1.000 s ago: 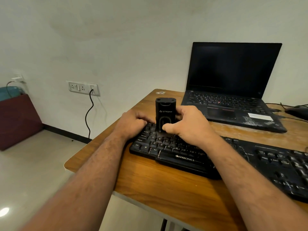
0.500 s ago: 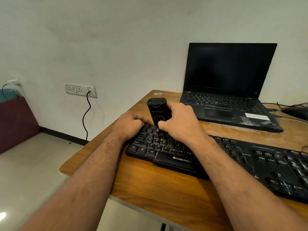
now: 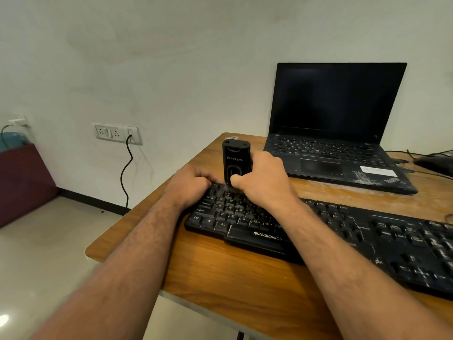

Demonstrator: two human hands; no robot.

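Item: small black handheld device (image 3: pixel 235 159), marked STRIFF, upright, its lower end on the top-left key rows of a black Zebronics keyboard (image 3: pixel 343 231). Right hand (image 3: pixel 263 179): fingers (image 3: pixel 257 159) wrapped round the device's right side, thumb across its lower front. Left hand (image 3: pixel 190 185): just left of the device, fingers (image 3: pixel 208 177) curled down on the keys; whether they clasp anything cannot be told. Surroundings: wooden worktop (image 3: pixel 220 271); open black laptop (image 3: pixel 338 133), screen dark, behind the keyboard; wall socket (image 3: pixel 117 133) with black cable (image 3: pixel 126 173) hanging; maroon seat (image 3: pixel 22 182) far left. Both hands hide the keys beneath them.
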